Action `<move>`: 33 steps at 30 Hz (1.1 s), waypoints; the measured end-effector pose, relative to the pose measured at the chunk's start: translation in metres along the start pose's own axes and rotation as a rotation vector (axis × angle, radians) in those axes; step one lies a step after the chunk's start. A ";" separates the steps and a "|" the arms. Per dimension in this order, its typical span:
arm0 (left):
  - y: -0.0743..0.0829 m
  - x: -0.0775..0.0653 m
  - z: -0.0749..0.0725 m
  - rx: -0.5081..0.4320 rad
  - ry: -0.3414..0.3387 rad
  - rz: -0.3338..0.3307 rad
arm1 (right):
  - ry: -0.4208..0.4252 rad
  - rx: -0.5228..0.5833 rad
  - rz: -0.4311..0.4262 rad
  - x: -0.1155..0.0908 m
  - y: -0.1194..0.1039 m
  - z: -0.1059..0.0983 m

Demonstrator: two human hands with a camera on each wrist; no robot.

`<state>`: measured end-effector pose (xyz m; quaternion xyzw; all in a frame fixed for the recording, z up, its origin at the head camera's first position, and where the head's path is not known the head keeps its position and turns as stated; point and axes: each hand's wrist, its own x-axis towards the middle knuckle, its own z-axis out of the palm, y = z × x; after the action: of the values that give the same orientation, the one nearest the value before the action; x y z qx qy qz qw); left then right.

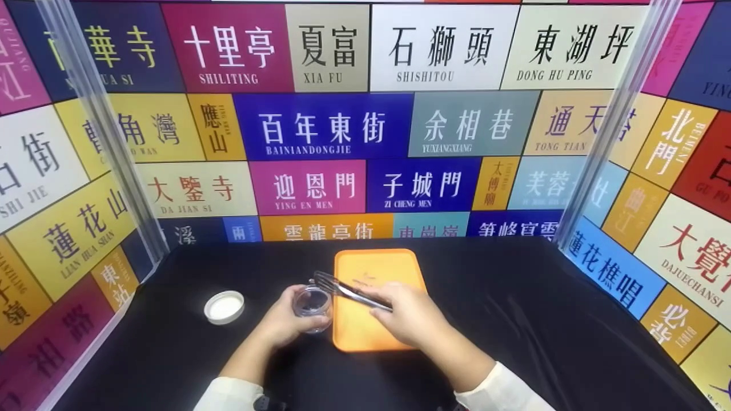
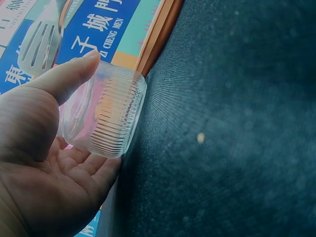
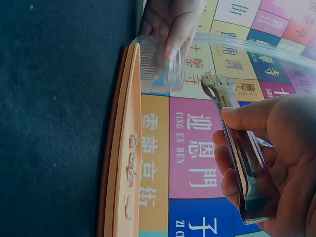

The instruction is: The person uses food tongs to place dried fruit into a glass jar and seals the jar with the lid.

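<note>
My left hand point(image 1: 281, 321) grips a clear ribbed jar point(image 2: 116, 111), thumb on one side and fingers on the other. The jar's open mouth faces up beside the left edge of an orange tray point(image 1: 377, 337). Metal tongs point(image 3: 242, 173) are held in my right hand point(image 1: 412, 317), thumb on one arm and fingers on the other. Their slotted tips overlap the jar's rim in the head view and stand above its mouth in the right wrist view. Several small pale-brown pieces point(image 3: 132, 160) lie on the tray.
A round white lid point(image 1: 224, 307) lies on the black cloth point(image 1: 171, 342) to the left of the jar. Panels with printed place names point(image 1: 320, 125) stand behind and at both sides, with clear posts point(image 1: 599, 131) at the corners.
</note>
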<state>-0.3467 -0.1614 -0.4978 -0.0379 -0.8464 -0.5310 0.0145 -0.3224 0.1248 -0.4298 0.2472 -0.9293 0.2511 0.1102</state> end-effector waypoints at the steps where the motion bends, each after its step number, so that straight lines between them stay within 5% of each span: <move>1: 0.000 0.000 0.000 -0.004 -0.002 -0.001 | -0.002 0.001 -0.006 0.000 -0.001 0.000; 16: 0.000 0.000 0.001 -0.062 -0.012 0.015 | -0.010 0.000 0.019 -0.001 -0.003 0.003; 33: -0.001 0.000 0.001 -0.010 0.001 0.014 | 0.005 -0.024 0.111 -0.002 0.003 0.001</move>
<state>-0.3469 -0.1608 -0.4988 -0.0435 -0.8434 -0.5353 0.0186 -0.3225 0.1278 -0.4326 0.1932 -0.9443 0.2463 0.1014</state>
